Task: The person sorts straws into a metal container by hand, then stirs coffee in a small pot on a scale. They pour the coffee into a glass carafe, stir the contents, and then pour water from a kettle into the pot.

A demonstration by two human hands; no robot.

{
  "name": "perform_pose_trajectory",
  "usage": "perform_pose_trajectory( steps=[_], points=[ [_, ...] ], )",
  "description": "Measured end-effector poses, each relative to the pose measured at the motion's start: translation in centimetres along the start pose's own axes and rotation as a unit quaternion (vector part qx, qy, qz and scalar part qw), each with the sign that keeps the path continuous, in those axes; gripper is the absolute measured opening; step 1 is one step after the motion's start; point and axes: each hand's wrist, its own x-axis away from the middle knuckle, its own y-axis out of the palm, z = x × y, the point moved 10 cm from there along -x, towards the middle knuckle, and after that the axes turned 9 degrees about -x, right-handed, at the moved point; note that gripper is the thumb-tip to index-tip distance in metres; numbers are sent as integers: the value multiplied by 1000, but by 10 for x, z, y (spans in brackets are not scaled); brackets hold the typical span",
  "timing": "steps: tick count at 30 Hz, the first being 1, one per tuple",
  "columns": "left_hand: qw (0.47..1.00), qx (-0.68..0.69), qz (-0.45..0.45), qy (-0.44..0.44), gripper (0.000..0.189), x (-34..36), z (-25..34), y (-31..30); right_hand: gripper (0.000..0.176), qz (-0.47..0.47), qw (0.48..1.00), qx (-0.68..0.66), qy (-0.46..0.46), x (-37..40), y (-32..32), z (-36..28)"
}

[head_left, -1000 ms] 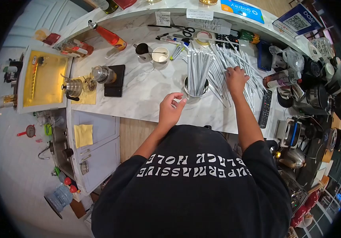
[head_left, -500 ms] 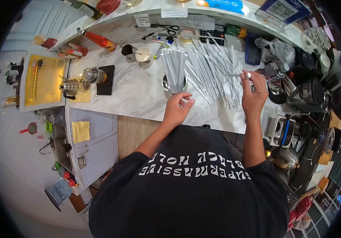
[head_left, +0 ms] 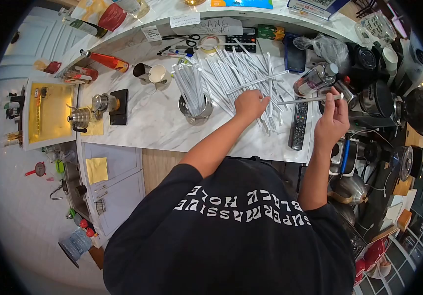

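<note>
My right hand [head_left: 332, 123], closed in a pinch, holds up a thin wrapped straw [head_left: 307, 100] at the right of the counter. The straw points left, and its far end is near my left hand [head_left: 251, 104]. That hand rests over the loose pile of wrapped straws [head_left: 241, 64], its fingers curled in; what is between them is hidden. One straw [head_left: 275, 76] lies slantwise across the pile just beyond my left knuckles. Left of the pile, a metal cup with holes [head_left: 205, 114] holds a bundle of upright straws [head_left: 188, 83].
A black remote control [head_left: 299, 125] lies on the marble counter [head_left: 152, 125] by my right hand. Behind it stand a bottle [head_left: 315, 78] and coffee equipment [head_left: 376, 98]. Two cups [head_left: 157, 73], scissors [head_left: 190, 40], tape [head_left: 209, 44] and a calculator [head_left: 241, 40] sit farther back.
My left hand has moved right, from beside the metal cup to the straw pile. My right hand has shifted right and nearer me, still holding a straw. The view has turned slightly right.
</note>
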Motion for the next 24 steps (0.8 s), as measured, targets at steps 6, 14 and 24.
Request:
perform_pose_trajectory(
  steps=[6, 14, 24],
  points=[
    [994, -98, 51, 4, 33, -6, -12, 30, 20, -21, 999, 41, 0, 4, -8, 7],
    [982, 190, -11, 22, 25, 22, -4, 19, 20, -7, 1000, 24, -6, 3, -8, 7],
    [881, 446, -139, 78, 16, 46, 14, -48, 27, 125, 988, -81, -31, 5, -17, -26]
  ],
)
